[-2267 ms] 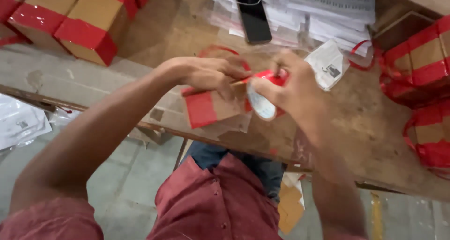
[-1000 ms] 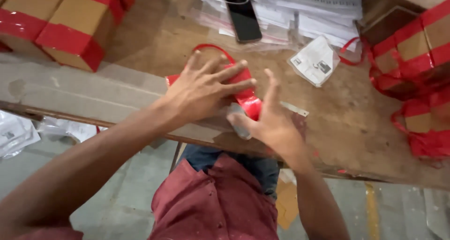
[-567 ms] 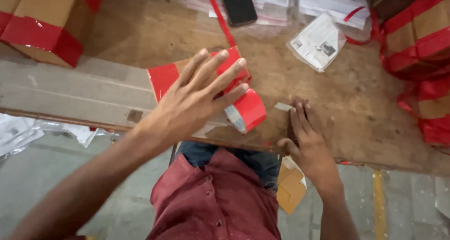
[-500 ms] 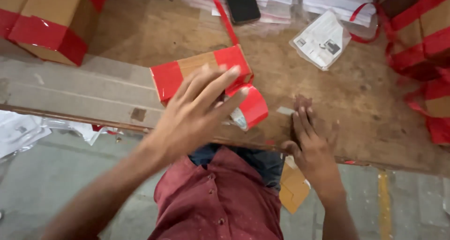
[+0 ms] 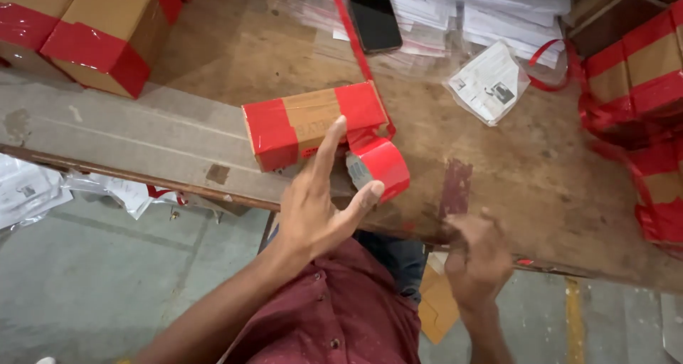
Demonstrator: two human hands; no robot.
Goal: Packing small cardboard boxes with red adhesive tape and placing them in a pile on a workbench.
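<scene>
A small cardboard box point(image 5: 313, 124) wrapped with red tape lies on the wooden table point(image 5: 498, 186). A roll of red tape point(image 5: 380, 168) leans against its right end, and a red strip runs from it toward the far side. My left hand point(image 5: 316, 200) is open, fingers spread, its fingertips touching the box's near side and its thumb at the roll. My right hand point(image 5: 478, 254) hovers blurred at the table's near edge, fingers loosely curled, holding nothing that I can see.
Larger red-taped boxes point(image 5: 92, 29) stand at the far left and more point(image 5: 640, 72) at the right. A black phone point(image 5: 372, 12) lies on stacked papers point(image 5: 491, 8). A bagged printed slip point(image 5: 489, 83) lies right of the box. Grey floor shows below the table's edge.
My left hand has drawn back from on top of the box to its near side. My right hand slid off the tabletop to its near edge. The box and roll stayed put.
</scene>
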